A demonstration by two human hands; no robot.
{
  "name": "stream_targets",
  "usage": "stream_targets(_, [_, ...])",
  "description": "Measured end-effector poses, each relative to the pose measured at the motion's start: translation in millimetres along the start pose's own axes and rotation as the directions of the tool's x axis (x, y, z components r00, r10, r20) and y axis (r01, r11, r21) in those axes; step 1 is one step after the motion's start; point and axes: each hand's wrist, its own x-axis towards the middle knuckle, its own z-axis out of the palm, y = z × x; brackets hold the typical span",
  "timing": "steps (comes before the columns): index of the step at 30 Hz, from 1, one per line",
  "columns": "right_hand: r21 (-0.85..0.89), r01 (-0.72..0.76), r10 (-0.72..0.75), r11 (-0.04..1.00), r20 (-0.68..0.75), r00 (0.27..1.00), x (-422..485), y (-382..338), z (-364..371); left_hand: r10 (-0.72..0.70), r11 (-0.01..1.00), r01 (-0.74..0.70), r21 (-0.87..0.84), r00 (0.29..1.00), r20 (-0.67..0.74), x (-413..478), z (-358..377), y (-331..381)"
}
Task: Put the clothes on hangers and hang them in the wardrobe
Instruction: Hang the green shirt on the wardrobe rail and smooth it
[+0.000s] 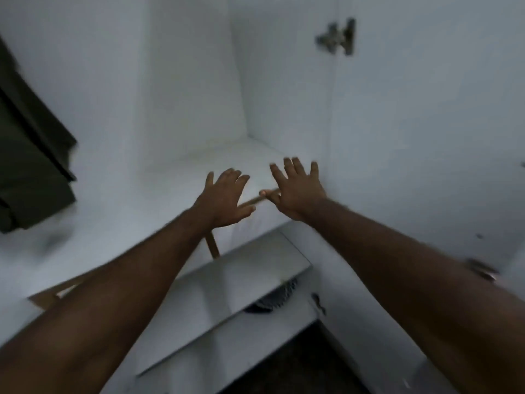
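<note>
While head camera blurs, I note dark green garment [31, 155] hanging at far left inside white wardrobe [184, 81]. Wooden hanger [211, 245] lies on wardrobe shelf [119, 220], partly hidden under hands. Left hand [223, 199] spread flat, fingers straight, gripping nothing. Right hand [295, 189] likewise splayed, empty, thumb near hanger bar. Metal hinge [338, 36] upper right.

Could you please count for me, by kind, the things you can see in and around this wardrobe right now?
Hands: 2, left hand and right hand, both spread open
Wooden hanger: 1, partly hidden under the hands
Dark garment: 1, hanging at left
Metal hinge: 1
Total: 5
</note>
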Motion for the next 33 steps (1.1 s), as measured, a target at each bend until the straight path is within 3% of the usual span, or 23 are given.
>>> stream_targets(9, [-0.003,-0.277,0.269,0.961,0.254,0.929,-223,62,73,0.273,0.948,-0.232,-0.218,0.945,0.181,-63,98,182])
stream_targets(14, [0.027,-0.55,0.51,0.835,0.342,0.789,-344,51,109,0.432,0.882,-0.349,-0.317,0.868,0.246,-121,150,257])
stream_targets(19, [-0.036,-0.787,0.705,0.615,0.472,0.529,-466,18,136,0.569,0.798,-0.429,-0.423,0.767,0.297,-209,196,317])
stream_targets(25, [-0.027,-0.962,0.853,0.272,0.468,0.229,-601,-37,125,0.678,0.701,-0.443,-0.559,0.656,0.331,-308,203,387])
stream_targets(29, [0.083,-0.995,0.94,-0.053,0.34,-0.021,-689,-60,106,0.788,0.601,-0.554,-0.577,0.533,0.309,-363,183,447])
stream_targets(33, [0.206,-0.908,0.909,-0.365,0.289,-0.3,-788,-83,93,0.889,0.454,-0.665,-0.593,0.381,0.253,-426,155,524])
